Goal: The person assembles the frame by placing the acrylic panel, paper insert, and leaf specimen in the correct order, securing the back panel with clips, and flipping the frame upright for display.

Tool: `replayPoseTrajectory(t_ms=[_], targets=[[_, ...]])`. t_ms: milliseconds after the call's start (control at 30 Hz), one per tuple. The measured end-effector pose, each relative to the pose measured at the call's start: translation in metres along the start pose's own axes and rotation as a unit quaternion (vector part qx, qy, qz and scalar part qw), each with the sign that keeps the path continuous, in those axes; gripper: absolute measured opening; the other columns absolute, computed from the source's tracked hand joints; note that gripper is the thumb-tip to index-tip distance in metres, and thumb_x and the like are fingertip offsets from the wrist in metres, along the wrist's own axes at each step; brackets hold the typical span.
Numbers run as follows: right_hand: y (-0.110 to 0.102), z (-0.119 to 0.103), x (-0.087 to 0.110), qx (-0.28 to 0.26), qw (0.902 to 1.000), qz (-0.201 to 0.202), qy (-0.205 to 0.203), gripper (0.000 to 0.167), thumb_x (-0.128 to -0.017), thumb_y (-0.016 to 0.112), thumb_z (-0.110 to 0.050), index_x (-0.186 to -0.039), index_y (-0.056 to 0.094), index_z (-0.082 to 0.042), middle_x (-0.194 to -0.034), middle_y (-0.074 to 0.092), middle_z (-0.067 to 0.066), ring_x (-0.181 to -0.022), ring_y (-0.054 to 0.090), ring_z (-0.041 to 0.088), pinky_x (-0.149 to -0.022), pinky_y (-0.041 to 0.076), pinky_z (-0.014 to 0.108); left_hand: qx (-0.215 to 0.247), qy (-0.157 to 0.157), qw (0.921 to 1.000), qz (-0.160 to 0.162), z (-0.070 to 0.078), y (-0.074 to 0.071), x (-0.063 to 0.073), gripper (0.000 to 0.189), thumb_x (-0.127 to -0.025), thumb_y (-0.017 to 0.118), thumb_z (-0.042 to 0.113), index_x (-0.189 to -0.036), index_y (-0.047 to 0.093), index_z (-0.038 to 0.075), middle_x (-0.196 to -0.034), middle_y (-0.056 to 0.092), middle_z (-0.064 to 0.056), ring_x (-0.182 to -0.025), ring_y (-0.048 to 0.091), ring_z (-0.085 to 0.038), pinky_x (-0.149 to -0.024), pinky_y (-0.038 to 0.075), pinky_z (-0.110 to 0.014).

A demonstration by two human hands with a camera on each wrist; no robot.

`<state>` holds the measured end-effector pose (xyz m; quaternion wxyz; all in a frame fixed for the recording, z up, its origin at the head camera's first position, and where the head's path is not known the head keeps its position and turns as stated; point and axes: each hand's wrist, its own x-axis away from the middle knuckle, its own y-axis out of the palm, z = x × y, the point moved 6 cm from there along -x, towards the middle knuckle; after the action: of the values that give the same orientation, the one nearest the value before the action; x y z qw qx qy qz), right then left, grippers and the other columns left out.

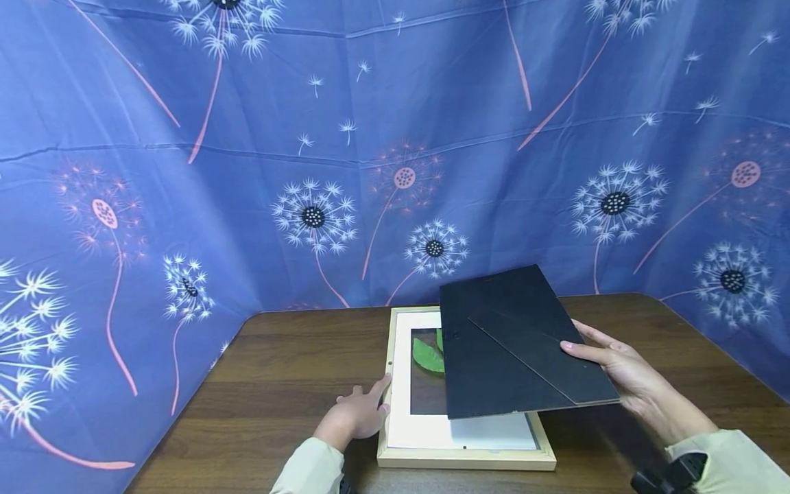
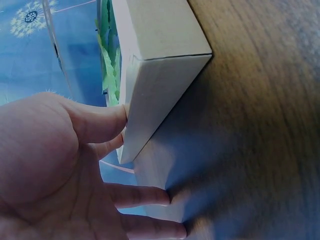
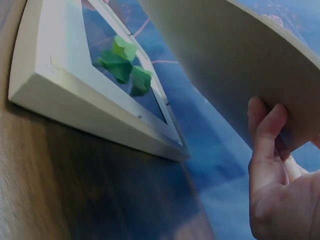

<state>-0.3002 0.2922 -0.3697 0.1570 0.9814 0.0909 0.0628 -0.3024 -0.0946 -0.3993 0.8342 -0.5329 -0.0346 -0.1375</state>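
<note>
A light wooden picture frame (image 1: 469, 460) lies flat on the table, back side up, with a white mat (image 1: 426, 431) inside it. Green leaves (image 1: 427, 357) show in the mat's window, partly hidden by a black backing board (image 1: 500, 350). My right hand (image 1: 642, 381) grips that board by its right edge, thumb on the black face, fingers under the brown underside (image 3: 240, 60). The board is tilted above the frame's right part. At the frame's left side, my left hand (image 1: 358, 414) touches the rim with thumb and index finger; two other fingers (image 2: 145, 195) reach down to the tabletop.
The dark brown wooden table (image 1: 296, 363) extends to both sides of the frame. Blue cloth (image 1: 247, 171) printed with dandelions hangs behind the table and along its sides. A black device (image 1: 679, 473) is strapped at the right wrist, by the pale sleeve.
</note>
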Motion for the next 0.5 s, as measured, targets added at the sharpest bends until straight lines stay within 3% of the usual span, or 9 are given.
replayPoseTrajectory(t_ms=[200,400,500], targets=[[0.008,0.014,-0.007,0.030,0.9992,0.025,0.006,0.036,-0.103,0.060,-0.012,-0.109,0.065,-0.047,-0.101,0.075,-0.006,-0.088,0.074,0.017,-0.077,0.061,0.035,-0.007,0.006,1.0000,0.003,0.001,0.000,0.000,0.051,-0.105,0.051,0.023,-0.153,0.043,0.013,-0.145,0.037,-0.045,-0.126,0.033,-0.075,-0.102,0.029,-0.080],[0.017,0.026,-0.011,0.034,0.9991,0.020,0.013,0.046,-0.103,0.061,-0.013,-0.139,0.045,-0.037,-0.103,0.074,-0.006,-0.091,0.074,0.017,-0.080,0.061,0.034,-0.011,0.007,0.9999,0.003,0.002,-0.001,0.001,0.050,-0.104,0.051,0.023,-0.153,0.043,0.013,-0.145,0.037,-0.044,-0.125,0.035,-0.075,-0.101,0.030,-0.080],[0.023,0.031,-0.013,0.014,0.9997,0.010,0.016,0.047,-0.103,0.060,-0.011,-0.140,0.043,-0.035,-0.101,0.076,-0.001,-0.090,0.075,0.019,-0.078,0.061,0.035,-0.011,0.003,0.9999,0.002,0.002,-0.001,0.001,0.050,-0.105,0.050,0.023,-0.154,0.043,0.013,-0.146,0.037,-0.044,-0.126,0.035,-0.074,-0.102,0.030,-0.080]])
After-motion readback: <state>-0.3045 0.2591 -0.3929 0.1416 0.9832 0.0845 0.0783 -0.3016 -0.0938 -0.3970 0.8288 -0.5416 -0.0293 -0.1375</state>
